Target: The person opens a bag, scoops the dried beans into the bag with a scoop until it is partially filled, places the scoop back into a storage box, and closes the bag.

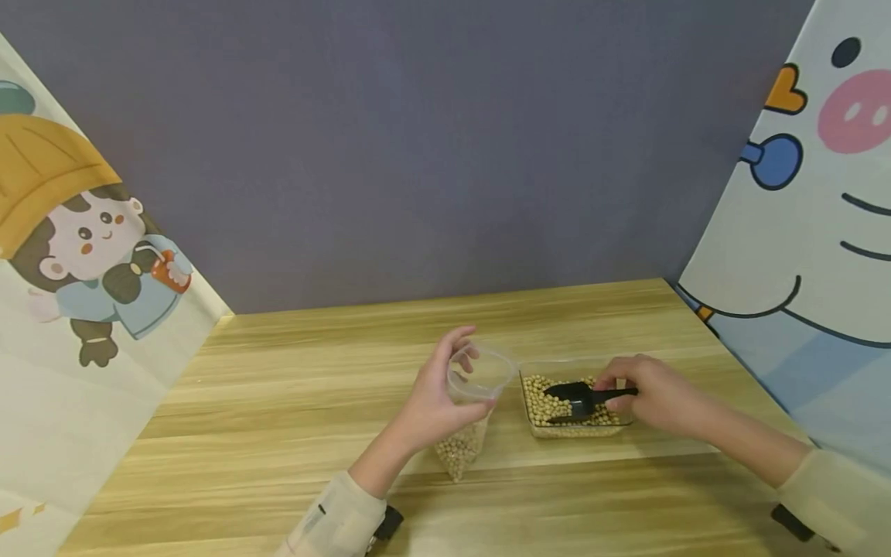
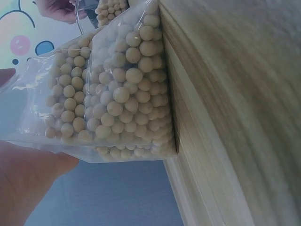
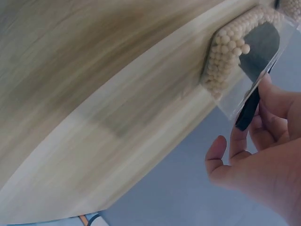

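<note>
A clear plastic bag (image 1: 482,370) stands on the table with its mouth spread wide and pale round beans (image 2: 122,94) filling its lower part. My left hand (image 1: 440,398) holds the bag near its rim, thumb on the near side and fingers at the far side. To its right sits a clear rectangular container (image 1: 576,432) of the same beans. A black scoop (image 1: 579,396) lies tilted among them, its blade (image 3: 259,49) partly over the beans. My right hand (image 1: 647,387) pinches the scoop's handle (image 3: 248,109) between thumb and fingers.
The wood-grain table (image 1: 313,387) ends at a dark grey panel (image 1: 445,155) at the back. Cartoon-printed panels flank it, a child in a yellow hat (image 1: 49,170) on the left and a pink-snouted figure (image 1: 852,112) on the right.
</note>
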`<action>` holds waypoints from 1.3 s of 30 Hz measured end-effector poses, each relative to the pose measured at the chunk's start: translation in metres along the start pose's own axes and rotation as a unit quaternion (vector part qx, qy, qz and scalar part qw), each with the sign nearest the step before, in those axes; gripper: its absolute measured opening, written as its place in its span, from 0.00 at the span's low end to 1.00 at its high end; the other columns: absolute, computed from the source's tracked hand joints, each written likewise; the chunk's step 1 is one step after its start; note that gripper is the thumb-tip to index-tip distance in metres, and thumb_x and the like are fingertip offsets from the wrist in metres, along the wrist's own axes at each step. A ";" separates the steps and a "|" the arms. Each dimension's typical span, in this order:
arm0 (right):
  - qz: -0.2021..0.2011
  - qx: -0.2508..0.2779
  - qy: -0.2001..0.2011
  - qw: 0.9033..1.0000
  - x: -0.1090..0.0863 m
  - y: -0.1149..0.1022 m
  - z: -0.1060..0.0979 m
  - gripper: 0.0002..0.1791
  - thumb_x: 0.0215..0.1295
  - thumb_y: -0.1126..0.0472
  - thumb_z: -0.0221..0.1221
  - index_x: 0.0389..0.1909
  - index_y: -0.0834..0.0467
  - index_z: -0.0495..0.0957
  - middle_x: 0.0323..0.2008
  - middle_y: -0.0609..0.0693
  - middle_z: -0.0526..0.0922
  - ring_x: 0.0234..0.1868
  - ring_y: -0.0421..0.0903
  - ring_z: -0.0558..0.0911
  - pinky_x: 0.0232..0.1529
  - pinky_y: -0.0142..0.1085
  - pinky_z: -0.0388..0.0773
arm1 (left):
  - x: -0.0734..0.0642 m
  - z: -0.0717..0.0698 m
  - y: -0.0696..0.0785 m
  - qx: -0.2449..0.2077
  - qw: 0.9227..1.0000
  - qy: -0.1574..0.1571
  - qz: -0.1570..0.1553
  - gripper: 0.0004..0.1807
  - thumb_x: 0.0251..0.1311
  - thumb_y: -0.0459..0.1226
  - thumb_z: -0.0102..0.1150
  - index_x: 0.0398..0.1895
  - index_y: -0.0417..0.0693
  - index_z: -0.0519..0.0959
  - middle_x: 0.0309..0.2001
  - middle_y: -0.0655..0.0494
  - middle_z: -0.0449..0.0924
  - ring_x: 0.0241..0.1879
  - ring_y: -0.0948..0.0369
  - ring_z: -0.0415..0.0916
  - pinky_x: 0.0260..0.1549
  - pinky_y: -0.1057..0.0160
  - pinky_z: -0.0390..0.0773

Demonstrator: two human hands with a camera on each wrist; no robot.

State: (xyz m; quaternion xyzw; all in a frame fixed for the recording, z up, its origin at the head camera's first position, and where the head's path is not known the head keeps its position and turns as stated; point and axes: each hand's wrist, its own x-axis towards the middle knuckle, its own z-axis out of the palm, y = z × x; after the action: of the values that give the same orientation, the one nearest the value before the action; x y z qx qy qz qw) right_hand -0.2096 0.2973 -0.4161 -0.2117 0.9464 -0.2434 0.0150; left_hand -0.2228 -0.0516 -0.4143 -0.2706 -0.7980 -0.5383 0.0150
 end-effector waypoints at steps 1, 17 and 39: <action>-0.004 -0.001 0.002 1.000 -0.001 0.002 -0.001 0.11 0.62 0.63 0.73 0.44 0.49 0.87 0.37 0.38 0.83 0.36 0.33 0.72 0.34 0.32 0.72 | 0.000 0.000 -0.001 0.001 1.000 0.000 0.001 0.54 0.50 0.32 0.79 0.81 0.55 0.61 0.63 0.50 0.76 0.55 0.55 0.72 0.49 0.62 0.82; 0.026 0.039 0.001 0.999 -0.010 0.017 -0.010 0.12 0.67 0.63 0.70 0.50 0.51 0.86 0.46 0.44 0.86 0.39 0.32 0.74 0.33 0.32 0.74 | -0.002 -0.002 -0.002 0.005 1.000 0.002 -0.004 0.53 0.50 0.33 0.79 0.80 0.55 0.62 0.62 0.50 0.75 0.55 0.55 0.71 0.52 0.60 0.80; -0.012 -0.059 0.112 0.992 0.000 -0.003 -0.074 0.12 0.69 0.65 0.69 0.51 0.52 0.88 0.48 0.49 0.89 0.45 0.39 0.81 0.37 0.38 0.80 | 0.002 0.000 -0.001 0.002 1.000 -0.016 0.005 0.53 0.51 0.33 0.79 0.81 0.56 0.61 0.63 0.48 0.74 0.58 0.48 0.71 0.47 0.62 0.83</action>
State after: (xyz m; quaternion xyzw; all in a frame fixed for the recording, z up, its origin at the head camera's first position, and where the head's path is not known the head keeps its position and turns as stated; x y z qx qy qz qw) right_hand -0.2178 0.3283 -0.3493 -0.1951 0.9522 -0.2092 -0.1071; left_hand -0.2248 -0.0514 -0.4142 -0.2832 -0.7979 -0.5321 0.0051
